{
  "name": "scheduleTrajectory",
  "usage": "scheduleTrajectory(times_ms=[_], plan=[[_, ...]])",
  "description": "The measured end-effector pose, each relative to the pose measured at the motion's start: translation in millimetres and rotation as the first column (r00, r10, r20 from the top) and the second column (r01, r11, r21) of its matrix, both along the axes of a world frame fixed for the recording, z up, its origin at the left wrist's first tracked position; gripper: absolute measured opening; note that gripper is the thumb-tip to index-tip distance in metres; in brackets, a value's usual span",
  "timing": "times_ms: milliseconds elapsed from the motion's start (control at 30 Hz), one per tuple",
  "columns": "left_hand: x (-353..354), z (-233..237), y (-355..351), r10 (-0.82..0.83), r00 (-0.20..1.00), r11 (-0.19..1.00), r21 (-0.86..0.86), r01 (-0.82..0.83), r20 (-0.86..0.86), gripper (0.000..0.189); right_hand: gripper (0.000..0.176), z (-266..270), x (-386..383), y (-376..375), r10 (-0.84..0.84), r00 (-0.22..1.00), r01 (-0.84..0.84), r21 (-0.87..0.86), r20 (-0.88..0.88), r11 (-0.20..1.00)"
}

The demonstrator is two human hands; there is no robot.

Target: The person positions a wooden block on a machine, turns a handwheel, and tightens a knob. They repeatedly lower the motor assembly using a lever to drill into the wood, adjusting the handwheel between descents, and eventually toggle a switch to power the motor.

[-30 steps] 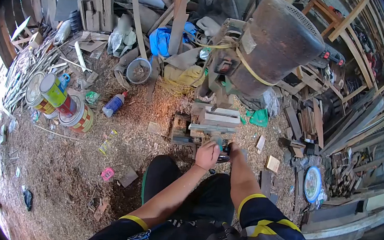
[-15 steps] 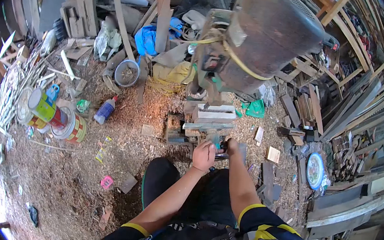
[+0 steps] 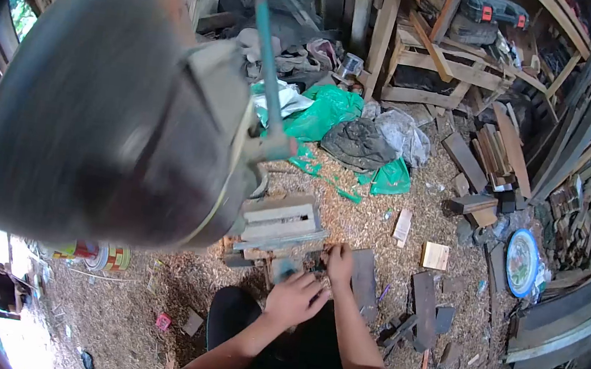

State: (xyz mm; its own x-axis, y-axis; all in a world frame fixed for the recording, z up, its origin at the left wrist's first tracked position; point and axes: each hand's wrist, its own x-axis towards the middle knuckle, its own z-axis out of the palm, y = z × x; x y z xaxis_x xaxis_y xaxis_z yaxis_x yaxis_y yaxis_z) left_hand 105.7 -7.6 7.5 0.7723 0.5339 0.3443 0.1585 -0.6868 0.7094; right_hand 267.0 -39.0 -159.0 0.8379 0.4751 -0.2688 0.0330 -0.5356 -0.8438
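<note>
My left hand (image 3: 293,299) lies over the near side of a machine vise (image 3: 278,219), its fingers spread and slightly bent, with nothing visible in its grasp. Beside it, my right hand (image 3: 339,265) is closed at the vise's right front corner; what its fingers grip is too small and hidden to name. Pale wooden strips lie across the vise, and a teal-coloured block (image 3: 284,267) shows just ahead of my left fingers. A big dark motor housing (image 3: 100,111), blurred, looms above and left of the vise. A teal lever (image 3: 270,58) rises beside it.
Wood shavings cover the ground. Green plastic bags (image 3: 326,111) lie beyond the vise. To the right are a small wood block (image 3: 434,256), dark boards (image 3: 423,308), a blue-rimmed plate (image 3: 522,263) and stacked planks. Another person (image 3: 3,286) is at far left.
The view has shifted, so the motor housing now fills the upper left and the lever shows. My left hand has gone from closed to spread fingers; my right hand stays at the vise's corner.
</note>
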Motion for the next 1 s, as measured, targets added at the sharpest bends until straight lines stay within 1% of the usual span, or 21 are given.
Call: scheduleTrajectory(times_ms=[33,67,133,200,233,267,333,367,400,467,500,567,600,667,700,733,800,833,867,933,1000], plan=[[6,4,-3,0.039,0.992,0.995,0.094,-0.028,-0.121,0.021,0.034,8,4,-1,-0.043,0.998,0.047,0.115,-0.039,0.992],[12,9,-4,0.088,0.968,0.981,0.189,-0.043,-0.233,0.024,0.034,18,10,2,-0.037,0.998,0.043,0.115,-0.05,0.992],[15,11,3,0.098,0.968,0.982,0.18,-0.056,-0.231,0.028,0.027,56,24,10,-0.163,0.985,0.17,0.271,-0.047,0.948],[14,14,6,0.075,0.94,0.994,0.099,-0.044,-0.333,0.027,0.028,104,38,34,-0.151,0.983,0.175,0.301,-0.099,0.938],[13,15,5,0.002,0.909,1.0,0.028,0.011,-0.417,0.024,0.027,125,44,52,-0.134,0.982,0.176,0.389,-0.135,0.904],[12,14,11,0.014,0.913,1.0,0.025,-0.004,-0.408,0.024,0.027,147,49,70,-0.11,0.98,0.177,0.472,-0.167,0.864],[5,13,23,-0.24,0.873,0.971,-0.111,0.213,-0.423,0.019,0.027,216,60,109,0.105,0.966,0.042,0.542,-0.236,0.839],[-2,-9,25,-0.331,0.885,0.936,-0.23,0.265,-0.326,0.012,0.027,246,62,129,0.194,0.957,-0.03,0.589,-0.217,0.808],[-2,-20,28,-0.313,0.895,0.941,-0.233,0.247,-0.319,0.012,0.027,275,61,148,0.279,0.94,-0.095,0.634,-0.197,0.768],[-3,-32,33,-0.463,0.864,0.875,-0.263,0.407,-0.201,0.01,0.028,335,56,185,0.415,0.91,-0.303,0.665,-0.013,0.683],[-4,-33,32,-0.437,0.879,0.881,-0.287,0.375,-0.191,0.011,0.028,351,51,203,0.419,0.908,-0.31,0.662,-0.007,0.682],[-4,-43,27,-0.433,0.878,0.887,-0.267,0.376,-0.203,0.012,0.034,379,43,234,0.363,0.85,-0.525,0.558,0.382,0.642],[-5,-49,27,-0.43,0.874,0.893,-0.25,0.375,-0.226,0.013,0.034,381,42,246,0.355,0.848,-0.527,0.56,0.393,0.639],[-6,-69,24,-0.456,0.871,0.883,-0.217,0.417,-0.181,0.013,0.038,377,39,274,0.469,0.871,-0.466,0.546,0.145,0.696],[-3,-64,31,-0.48,0.867,0.871,-0.194,0.452,-0.136,0.013,0.046,403,34,278,0.496,0.867,-0.384,0.56,-0.055,0.734],[-2,-62,36,-0.478,0.868,0.873,-0.183,0.452,-0.134,0.013,0.046,407,31,285,0.497,0.867,-0.388,0.564,-0.045,0.729],[-1,-56,34,-0.514,0.831,0.852,-0.242,0.465,-0.214,0.012,0.053,393,29,298,0.409,0.904,-0.294,0.518,-0.121,0.803],[-3,-60,31,-0.515,0.83,0.852,-0.238,0.467,-0.213,0.012,0.056,394,23,300,0.374,0.924,-0.264,0.576,-0.078,0.773],[-3,-65,29,-0.498,0.851,0.855,-0.257,0.45,-0.164,0.011,0.056,393,20,296,0.374,0.925,-0.267,0.579,-0.07,0.77],[2,-72,35,-0.481,0.87,0.855,-0.276,0.438,-0.109,0.011,0.059,429,9,277,0.348,0.85,0.015,0.68,-0.395,0.733],[0,-73,34,-0.412,0.908,0.829,-0.385,0.407,0.073,0.011,0.064,436,14,269,0.38,0.865,-0.032,0.72,-0.328,0.693]])
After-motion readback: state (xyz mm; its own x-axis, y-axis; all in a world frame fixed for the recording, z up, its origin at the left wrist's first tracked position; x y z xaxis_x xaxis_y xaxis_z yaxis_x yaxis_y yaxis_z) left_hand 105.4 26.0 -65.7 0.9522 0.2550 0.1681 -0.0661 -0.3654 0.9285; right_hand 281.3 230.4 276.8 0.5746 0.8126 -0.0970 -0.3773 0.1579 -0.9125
